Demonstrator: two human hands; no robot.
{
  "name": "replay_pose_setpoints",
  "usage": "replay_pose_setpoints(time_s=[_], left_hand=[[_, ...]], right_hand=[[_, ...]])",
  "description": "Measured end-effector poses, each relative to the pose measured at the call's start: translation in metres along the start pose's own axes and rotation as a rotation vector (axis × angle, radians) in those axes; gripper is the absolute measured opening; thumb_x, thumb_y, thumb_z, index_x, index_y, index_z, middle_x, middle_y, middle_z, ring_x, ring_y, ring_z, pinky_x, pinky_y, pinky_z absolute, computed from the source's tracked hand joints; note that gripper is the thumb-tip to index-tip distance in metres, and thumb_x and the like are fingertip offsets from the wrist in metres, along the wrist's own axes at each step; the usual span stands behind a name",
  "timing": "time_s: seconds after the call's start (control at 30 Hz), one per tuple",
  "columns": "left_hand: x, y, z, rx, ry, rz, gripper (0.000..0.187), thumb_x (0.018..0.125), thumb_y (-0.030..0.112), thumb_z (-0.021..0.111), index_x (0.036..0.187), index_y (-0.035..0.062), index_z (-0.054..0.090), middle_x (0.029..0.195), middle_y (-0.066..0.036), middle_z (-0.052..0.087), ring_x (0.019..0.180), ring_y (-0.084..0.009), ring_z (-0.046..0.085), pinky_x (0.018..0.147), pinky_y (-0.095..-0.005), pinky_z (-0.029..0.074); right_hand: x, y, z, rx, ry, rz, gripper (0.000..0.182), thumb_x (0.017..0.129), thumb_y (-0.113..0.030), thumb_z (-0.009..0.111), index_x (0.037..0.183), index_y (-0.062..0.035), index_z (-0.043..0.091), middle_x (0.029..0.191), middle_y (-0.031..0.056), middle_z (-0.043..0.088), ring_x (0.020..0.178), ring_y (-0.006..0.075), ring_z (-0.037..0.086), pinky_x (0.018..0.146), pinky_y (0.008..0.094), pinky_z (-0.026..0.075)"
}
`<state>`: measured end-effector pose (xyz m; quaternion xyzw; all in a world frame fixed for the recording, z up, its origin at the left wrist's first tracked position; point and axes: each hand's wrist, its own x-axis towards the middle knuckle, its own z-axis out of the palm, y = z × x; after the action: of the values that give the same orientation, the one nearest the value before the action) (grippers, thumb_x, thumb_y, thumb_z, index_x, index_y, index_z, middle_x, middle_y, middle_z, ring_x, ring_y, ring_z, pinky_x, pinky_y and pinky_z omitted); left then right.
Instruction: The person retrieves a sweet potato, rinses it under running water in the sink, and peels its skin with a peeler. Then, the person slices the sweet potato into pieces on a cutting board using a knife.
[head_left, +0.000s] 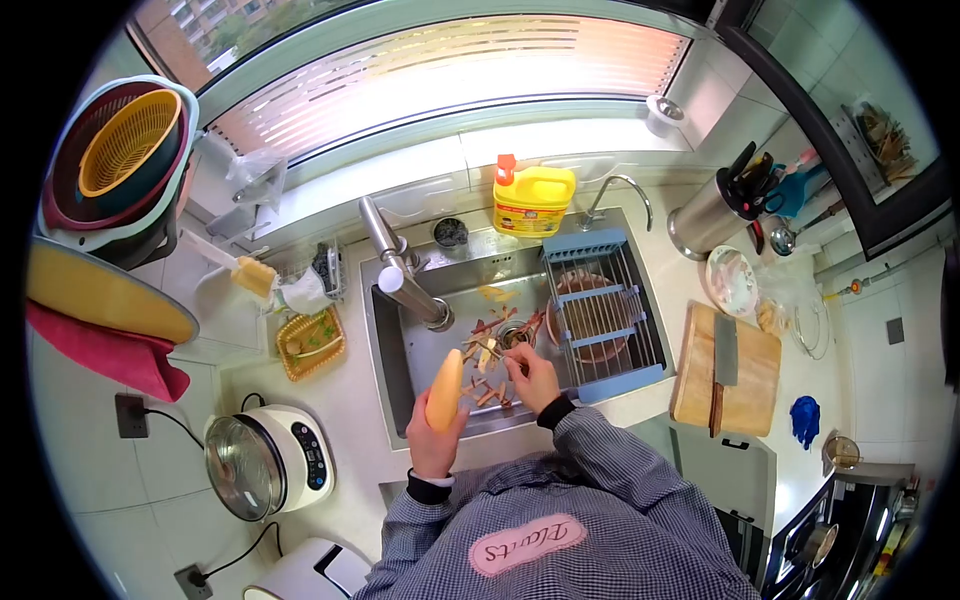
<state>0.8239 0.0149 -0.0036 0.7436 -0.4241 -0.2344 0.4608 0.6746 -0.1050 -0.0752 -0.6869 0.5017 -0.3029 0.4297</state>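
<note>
A peeled pale-orange sweet potato (446, 392) stands tilted upward in my left hand (434, 446), whose fingers wrap around its lower end over the front of the sink. My right hand (530, 377) is to the right, low over the basin, with its fingers pinched together near the drain (515, 336). What it pinches is too small and partly hidden to make out. Reddish-brown peelings (487, 392) lie scattered on the basin floor below both hands, and a few yellow peelings (497, 294) rest farther back.
A dish rack (598, 318) spans the sink's right side above a round brown bowl or basket. The faucet (405, 280) rises at the back left, a yellow detergent jug (533, 203) behind. On the right, a cleaver (725, 352) lies on a cutting board (757, 385). An electric cooker (300, 455) sits left.
</note>
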Motion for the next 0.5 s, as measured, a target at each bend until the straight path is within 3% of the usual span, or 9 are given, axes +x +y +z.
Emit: replay_pose_setpoints(time_s=[0.03, 0.1, 0.13, 0.2, 0.27, 0.33, 0.37, 0.47, 0.5], left_hand=[[0.002, -0.006, -0.001, 0.002, 0.004, -0.003, 0.041, 0.084, 0.027, 0.064, 0.112, -0.0005, 0.054, 0.093, -0.014, 0.064, 0.079, -0.0241, 0.064, 0.073, -0.0342, 0.052], [0.006, -0.019, -0.003, -0.837, -0.218, -0.605, 0.05, 0.093, 0.048, 0.047, 0.105, 0.0005, 0.054, 0.08, -0.007, 0.06, 0.068, -0.0159, 0.059, 0.065, -0.028, 0.05], [0.005, -0.021, -0.001, -0.837, -0.218, -0.611, 0.05, 0.093, 0.048, 0.047, 0.105, 0.0005, 0.054, 0.08, -0.007, 0.06, 0.068, -0.0159, 0.059, 0.065, -0.028, 0.05], [0.008, -0.017, 0.007, -0.868, -0.209, -0.592, 0.064, 0.094, 0.059, 0.027, 0.1, 0.0025, 0.055, 0.075, -0.006, 0.057, 0.064, -0.0126, 0.056, 0.06, -0.0248, 0.048], [0.008, -0.01, 0.011, -0.914, -0.188, -0.639, 0.061, 0.095, 0.058, 0.028, 0.1, 0.0031, 0.055, 0.075, -0.006, 0.057, 0.064, -0.0127, 0.056, 0.059, -0.0248, 0.047], [0.006, -0.009, 0.015, -0.96, -0.164, -0.685, 0.058, 0.095, 0.056, 0.029, 0.1, 0.0037, 0.055, 0.074, -0.006, 0.057, 0.063, -0.0128, 0.056, 0.059, -0.0248, 0.047], [0.005, -0.011, 0.018, -0.952, -0.183, -0.631, 0.057, 0.096, 0.055, 0.029, 0.099, 0.0041, 0.055, 0.074, -0.006, 0.057, 0.063, -0.0127, 0.055, 0.058, -0.0248, 0.046], [-0.004, -0.012, 0.018, -0.889, -0.22, -0.599, 0.056, 0.096, 0.055, 0.028, 0.101, 0.0051, 0.053, 0.074, -0.005, 0.057, 0.062, -0.0125, 0.053, 0.056, -0.0248, 0.044], [-0.006, -0.01, 0.017, -0.882, -0.232, -0.614, 0.056, 0.096, 0.055, 0.028, 0.102, 0.0051, 0.053, 0.074, -0.005, 0.056, 0.062, -0.0126, 0.053, 0.057, -0.0248, 0.044]], right_hand=[[-0.005, -0.002, -0.001, 0.085, -0.014, -0.022, 0.011, 0.087, -0.015, 0.057, 0.093, -0.0065, 0.058, 0.071, 0.0128, 0.062, 0.059, 0.0275, 0.061, 0.054, 0.0356, 0.046], [-0.018, -0.021, -0.008, 0.229, -0.081, -0.061, 0.014, 0.087, -0.008, 0.059, 0.1, -0.003, 0.059, 0.069, 0.0099, 0.06, 0.054, 0.0169, 0.056, 0.052, 0.0272, 0.043], [-0.026, -0.029, -0.01, 0.229, -0.083, -0.055, 0.014, 0.087, -0.008, 0.059, 0.1, -0.003, 0.059, 0.069, 0.0099, 0.06, 0.054, 0.0169, 0.056, 0.052, 0.0272, 0.043], [-0.035, -0.04, -0.012, 0.212, -0.187, -0.135, 0.017, 0.086, -0.006, 0.06, 0.103, -0.0043, 0.06, 0.071, 0.0091, 0.061, 0.054, 0.016, 0.056, 0.052, 0.0267, 0.044], [-0.038, -0.044, -0.009, 0.204, -0.149, -0.24, 0.016, 0.086, -0.008, 0.06, 0.101, -0.0057, 0.061, 0.077, 0.0088, 0.062, 0.056, 0.0196, 0.059, 0.051, 0.0288, 0.046], [-0.04, -0.047, -0.008, 0.04, -0.135, -0.519, 0.014, 0.083, -0.004, 0.062, 0.097, -0.0014, 0.061, 0.078, 0.0094, 0.062, 0.062, 0.0217, 0.06, 0.053, 0.0305, 0.046], [-0.04, -0.047, -0.007, 0.012, -0.141, -0.519, 0.012, 0.082, -0.006, 0.062, 0.094, -0.0027, 0.06, 0.079, 0.0127, 0.062, 0.067, 0.0303, 0.062, 0.055, 0.0355, 0.048], [-0.017, -0.04, -0.009, -0.109, -0.005, -0.3, 0.013, 0.084, -0.012, 0.058, 0.096, -0.0084, 0.06, 0.082, 0.0102, 0.064, 0.066, 0.0287, 0.063, 0.054, 0.0364, 0.049], [-0.007, -0.038, -0.01, -0.133, 0.053, -0.325, 0.011, 0.086, -0.013, 0.057, 0.095, -0.0085, 0.06, 0.079, 0.0113, 0.064, 0.067, 0.0305, 0.062, 0.055, 0.0375, 0.049]])
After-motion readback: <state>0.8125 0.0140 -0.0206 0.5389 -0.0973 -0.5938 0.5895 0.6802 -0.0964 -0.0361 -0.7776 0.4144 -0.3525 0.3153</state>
